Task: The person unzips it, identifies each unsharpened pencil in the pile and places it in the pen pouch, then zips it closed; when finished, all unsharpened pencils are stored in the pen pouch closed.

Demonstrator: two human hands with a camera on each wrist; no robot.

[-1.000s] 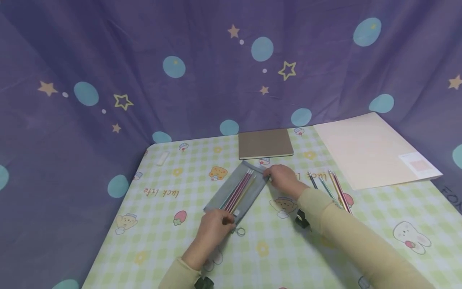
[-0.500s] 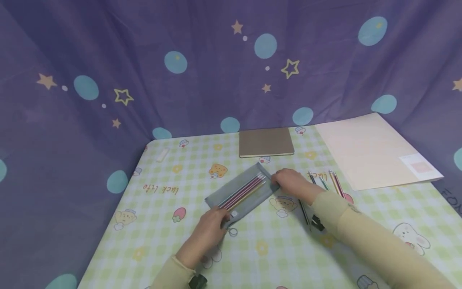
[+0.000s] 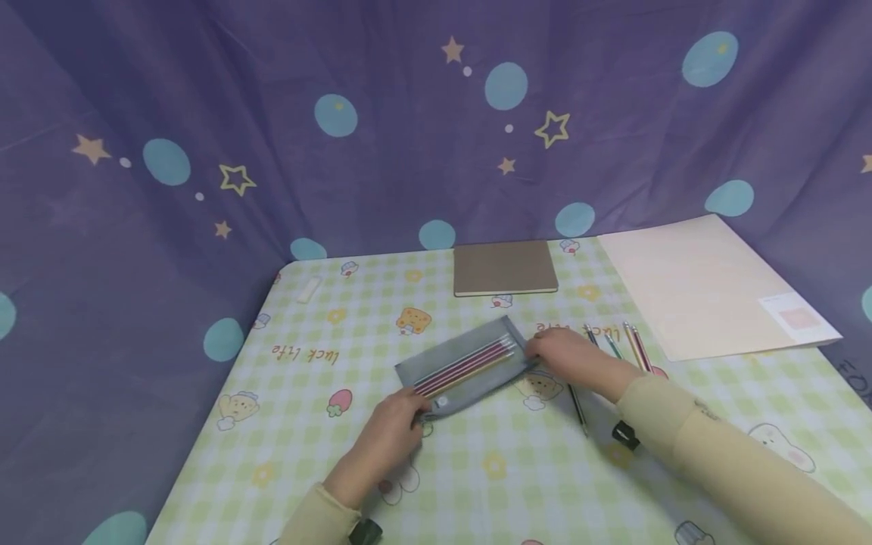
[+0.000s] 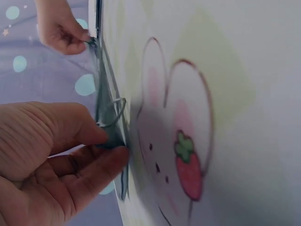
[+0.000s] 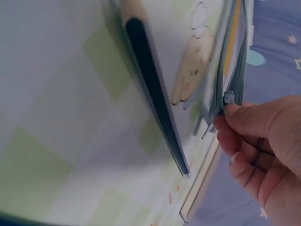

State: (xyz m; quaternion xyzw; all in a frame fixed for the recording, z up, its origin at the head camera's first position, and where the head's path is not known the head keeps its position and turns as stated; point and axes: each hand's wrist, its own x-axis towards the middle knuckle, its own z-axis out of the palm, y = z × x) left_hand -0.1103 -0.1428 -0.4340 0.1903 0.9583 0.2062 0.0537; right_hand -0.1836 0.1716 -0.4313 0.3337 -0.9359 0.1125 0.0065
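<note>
A grey zip pencil pouch (image 3: 425,360) lies slanted on the tablecloth, with several maroon, teal and gold pencils (image 3: 470,365) showing through its side. My left hand (image 3: 390,430) pinches its near left corner between thumb and fingers; a small loop (image 4: 123,107) hangs by that corner in the left wrist view. My right hand (image 3: 571,354) pinches the right end, thumb and forefinger at the zipper slider (image 5: 229,97). In the right wrist view the zipper edges stand parted, a yellow pencil (image 5: 232,37) between them. Below my right hand lies a dark pencil (image 3: 578,411).
At the back of the checked table (image 3: 286,454) lies a brown notebook (image 3: 506,269). A large cream folder (image 3: 688,295) is at the right rear, a white eraser (image 3: 309,289) at the left rear. More pencils (image 3: 639,350) lie beyond my right forearm. A purple curtain (image 3: 381,182) borders the table.
The pouch has swung clockwise, its right end coming nearer and to the right with my right hand. My left hand has shifted slightly left. The dark pencil below my right hand has come into view.
</note>
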